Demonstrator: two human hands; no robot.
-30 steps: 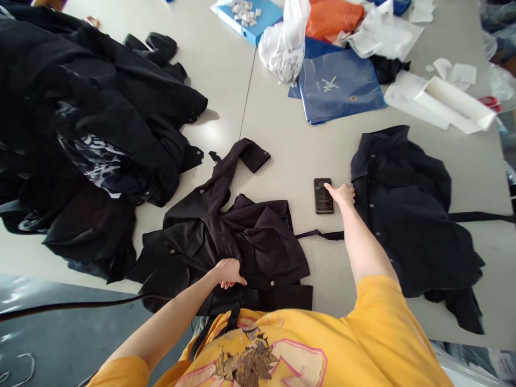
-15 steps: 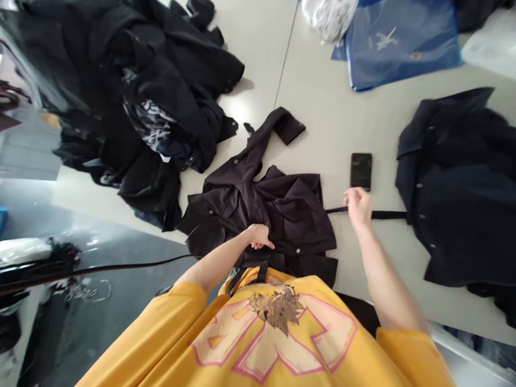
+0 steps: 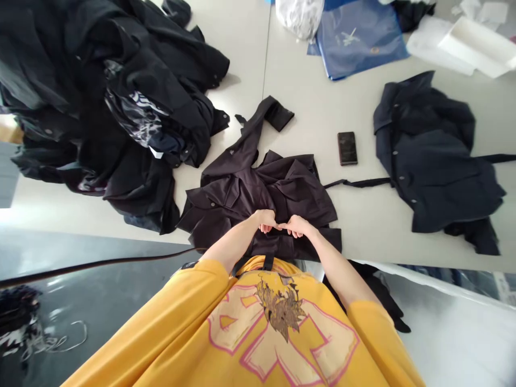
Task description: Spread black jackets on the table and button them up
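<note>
A dark button-front jacket [image 3: 237, 185] lies spread on the table before me, one sleeve stretched away toward the back. On its near front part my left hand [image 3: 266, 219] is closed, gripping the fabric with the thumb pointing right. Fingers curled, my right hand [image 3: 297, 225] pinches the same jacket just beside it, the thumbs and fingertips of the two hands almost touching. The exact bit of cloth between the fingers is too small to make out. A thin dark belt [image 3: 363, 183] runs rightward from near the jacket's hem.
A big heap of black garments [image 3: 161, 80] covers the table's left side. To the right lie a phone [image 3: 347, 149] and a folded navy jacket [image 3: 439, 166]. Farther back are a blue plastic bag [image 3: 358, 40], a white bundle [image 3: 300, 16] and a white box [image 3: 479, 43].
My right hand has come left from beside the phone to the jacket, next to my left hand. The left hand keeps its hold on the jacket. The view has shifted right.
</note>
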